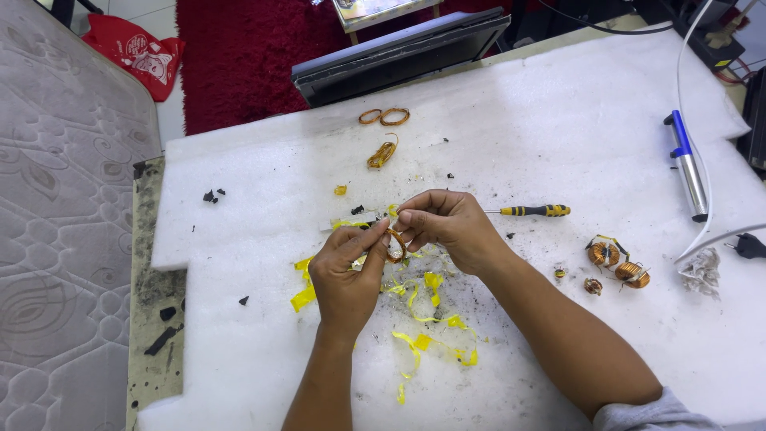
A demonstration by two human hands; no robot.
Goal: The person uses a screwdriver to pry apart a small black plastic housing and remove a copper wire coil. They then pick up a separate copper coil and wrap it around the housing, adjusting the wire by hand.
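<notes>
Small copper-wound coil (396, 247) pinched between both hands above the middle of the white foam bench (558, 120); left hand (345, 275) clenched on its near side, right hand (447, 227) grasping its top; best steadied firmly, peeling tape gently; yellow tape scraps (435, 323) strewn beneath; screwdriver (533, 211) just right; more coils (618, 263) well apart.

Surface: white foam sheet (558, 120) | laid on it: yellow tape scraps (423, 335), screwdriver (535, 211), copper coils (618, 263), wire rings (384, 116), black crumbs (211, 195)
</notes>
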